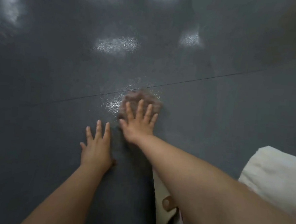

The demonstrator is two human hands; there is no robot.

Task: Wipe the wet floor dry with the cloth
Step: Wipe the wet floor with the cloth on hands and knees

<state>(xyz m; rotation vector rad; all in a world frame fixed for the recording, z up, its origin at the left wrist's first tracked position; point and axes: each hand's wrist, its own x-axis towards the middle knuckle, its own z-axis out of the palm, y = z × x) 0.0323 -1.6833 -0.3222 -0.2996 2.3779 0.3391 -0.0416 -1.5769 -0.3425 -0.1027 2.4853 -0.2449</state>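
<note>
Dark grey floor (pixel 213 116) fills the view, thin seam line running across it just beyond the fingertips of the working hand. White fabric (pixel 270 174) at the near right, well behind that hand, beside its forearm. Right hand (pixel 139 123) flat, fingers spread and straight, pressing down on the cloth. Left hand (pixel 95 148) just beside and nearer, palm flat on bare floor, fingers splayed, holding nothing. Pinkish-brown cloth (pixel 141 98) bunched under the right fingers, blurred. Wet shiny patch (pixel 112 104) touching the cloth's left edge
</note>
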